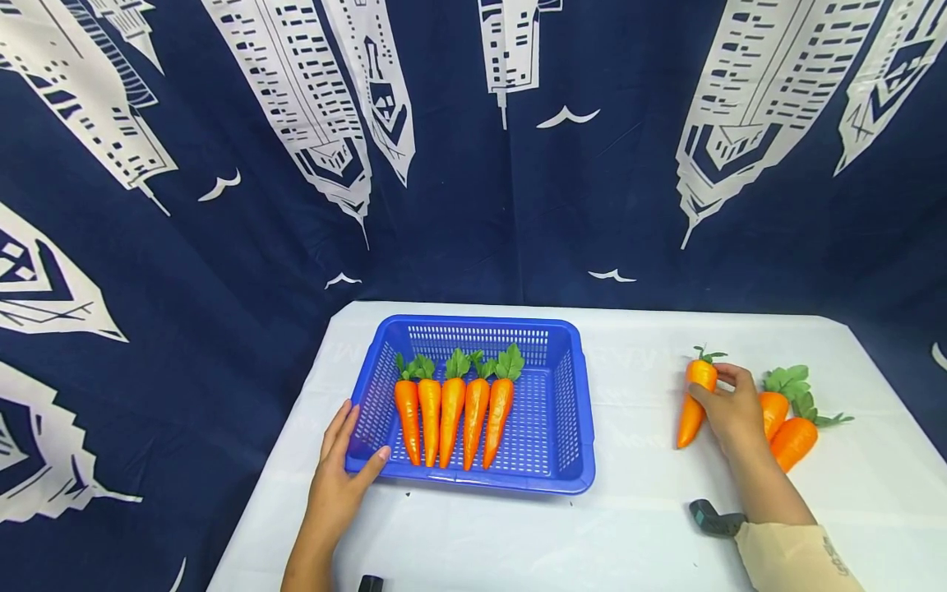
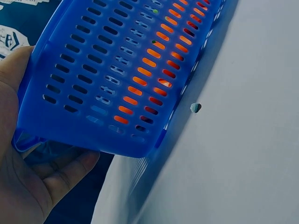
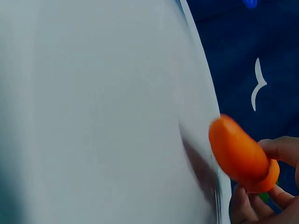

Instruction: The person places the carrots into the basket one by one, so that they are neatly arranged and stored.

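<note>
My right hand (image 1: pixel 738 415) pinches an orange carrot (image 1: pixel 690 423) between thumb and fingers, its green leaves pointing away from me. The right wrist view shows this carrot (image 3: pixel 236 151) tip first, above the white tabletop with a shadow beside it. My left hand (image 1: pixel 334 481) grips the near left corner of a blue plastic basket (image 1: pixel 481 320), thumb at the front rim and fingers along the left side. Inside the basket several carrots (image 1: pixel 452 419) lie side by side, leaves toward the back. Orange shows through the slotted basket wall (image 2: pixel 100 70) in the left wrist view.
Two more carrots, a nearer one (image 1: pixel 794 442) and one behind it (image 1: pixel 773 411), lie right of my right hand, partly hidden by it. A white cloth (image 1: pixel 636 534) covers the table. Behind hangs a dark blue curtain (image 1: pixel 459 238) with white building prints.
</note>
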`<state>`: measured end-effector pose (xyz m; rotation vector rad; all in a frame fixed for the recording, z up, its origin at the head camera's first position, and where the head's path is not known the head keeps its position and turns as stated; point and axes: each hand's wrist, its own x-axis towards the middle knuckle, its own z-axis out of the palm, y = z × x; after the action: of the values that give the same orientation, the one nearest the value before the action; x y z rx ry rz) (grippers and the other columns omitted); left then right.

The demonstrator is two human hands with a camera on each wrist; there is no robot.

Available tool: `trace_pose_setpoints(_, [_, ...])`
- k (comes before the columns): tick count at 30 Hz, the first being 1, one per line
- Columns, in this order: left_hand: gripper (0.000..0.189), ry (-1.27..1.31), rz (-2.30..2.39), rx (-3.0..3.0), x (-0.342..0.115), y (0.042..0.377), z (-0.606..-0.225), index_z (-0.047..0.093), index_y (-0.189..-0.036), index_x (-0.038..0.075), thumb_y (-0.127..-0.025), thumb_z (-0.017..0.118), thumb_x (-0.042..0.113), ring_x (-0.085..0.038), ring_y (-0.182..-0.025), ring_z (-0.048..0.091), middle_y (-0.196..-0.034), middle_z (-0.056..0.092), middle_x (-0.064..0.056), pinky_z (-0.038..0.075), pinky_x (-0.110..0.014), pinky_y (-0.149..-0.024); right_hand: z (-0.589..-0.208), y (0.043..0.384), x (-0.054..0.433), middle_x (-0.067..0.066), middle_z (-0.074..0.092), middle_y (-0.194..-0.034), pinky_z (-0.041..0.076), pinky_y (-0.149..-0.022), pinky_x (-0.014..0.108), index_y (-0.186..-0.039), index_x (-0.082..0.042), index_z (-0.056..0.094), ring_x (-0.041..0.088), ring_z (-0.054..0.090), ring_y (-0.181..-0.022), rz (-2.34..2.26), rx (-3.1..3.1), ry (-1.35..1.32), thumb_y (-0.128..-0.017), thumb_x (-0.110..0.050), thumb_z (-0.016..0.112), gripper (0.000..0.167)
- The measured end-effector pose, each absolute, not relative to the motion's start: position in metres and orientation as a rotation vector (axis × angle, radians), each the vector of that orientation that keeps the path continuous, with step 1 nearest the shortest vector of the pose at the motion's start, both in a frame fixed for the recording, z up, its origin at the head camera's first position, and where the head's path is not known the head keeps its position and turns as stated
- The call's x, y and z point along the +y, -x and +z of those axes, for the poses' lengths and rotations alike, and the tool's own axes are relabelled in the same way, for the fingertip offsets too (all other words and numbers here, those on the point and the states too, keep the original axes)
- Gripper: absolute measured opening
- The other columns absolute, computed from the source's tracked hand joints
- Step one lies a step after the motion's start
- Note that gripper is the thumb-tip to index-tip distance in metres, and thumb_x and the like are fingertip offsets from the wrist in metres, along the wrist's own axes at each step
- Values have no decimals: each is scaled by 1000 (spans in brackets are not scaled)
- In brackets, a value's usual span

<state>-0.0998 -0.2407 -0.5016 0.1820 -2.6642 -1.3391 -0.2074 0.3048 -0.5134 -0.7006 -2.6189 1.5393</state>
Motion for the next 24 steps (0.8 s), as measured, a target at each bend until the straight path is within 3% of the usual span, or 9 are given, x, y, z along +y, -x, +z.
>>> trace_pose_setpoints(7, [81,-178,-1334,-2657,-241,100,-502,32,-159,27,-91,75,36,-32,-157,20,-169,17,7,20,-69,-120,-503,204,299,26,44,-146,49,-64,9,-152,-3,26,-2,51,-87,1568,-2602,641,-98,-36,63,74])
trace_pose_setpoints(11, [80,-180,-1332,-2660,-241,99,-501,32,-159,26,-92,75,36,-32,-157,20,-169,17,7,20,-69,-120,-493,203,292,27,38,-152,46,-64,6,-153,-4,26,15,59,-102,1548,-2605,608,-97,-39,63,75])
trace_pose_setpoints(15, [80,-184,-1336,-2659,-240,99,-501,32,-159,27,-92,75,36,-32,-157,20,-169,17,7,20,-69,-121,-484,202,285,26,31,-157,44,-64,5,-153,-5,25,40,50,-126,1523,-2616,557,-98,-42,62,77])
trace_pose_setpoints(24, [80,-183,-1346,-2667,-239,99,-499,31,-160,27,-93,73,40,-32,-157,19,-170,16,7,20,-70,-120,-460,195,267,23,32,-159,46,-69,9,-153,-10,26,40,51,-127,1517,-2617,387,-99,-41,61,72])
